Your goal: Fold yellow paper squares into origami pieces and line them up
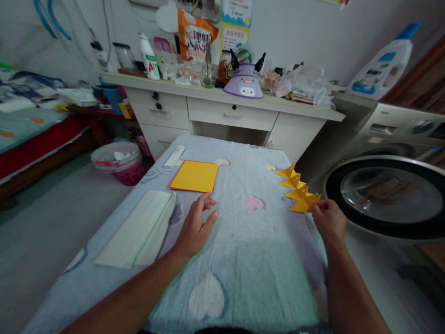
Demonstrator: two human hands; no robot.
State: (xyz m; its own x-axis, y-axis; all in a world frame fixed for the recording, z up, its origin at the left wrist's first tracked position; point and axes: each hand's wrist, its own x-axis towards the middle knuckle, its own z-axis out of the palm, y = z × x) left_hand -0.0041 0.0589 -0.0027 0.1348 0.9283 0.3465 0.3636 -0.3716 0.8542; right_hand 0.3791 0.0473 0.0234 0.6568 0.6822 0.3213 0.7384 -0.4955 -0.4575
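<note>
My right hand [329,221] pinches the edge of the nearest yellow folded paper figure [303,204] at the table's right side. Several similar yellow paper figures [288,172] stand in a row behind it, their pointed tips up. My left hand [199,222] hovers over or rests on the cloth with nothing in it, fingers loosely curled and thumb apart. Just beyond its fingertips lies a square stack of yellow paper [195,176] with a red edge showing beneath.
A pale folded paper bag [139,227] and a small white box [174,157] lie on the left of the cloth-covered table [250,260]. Behind stands a cluttered white desk [229,106]. A washing machine [392,176] is at right, a pink bin [128,172] at left.
</note>
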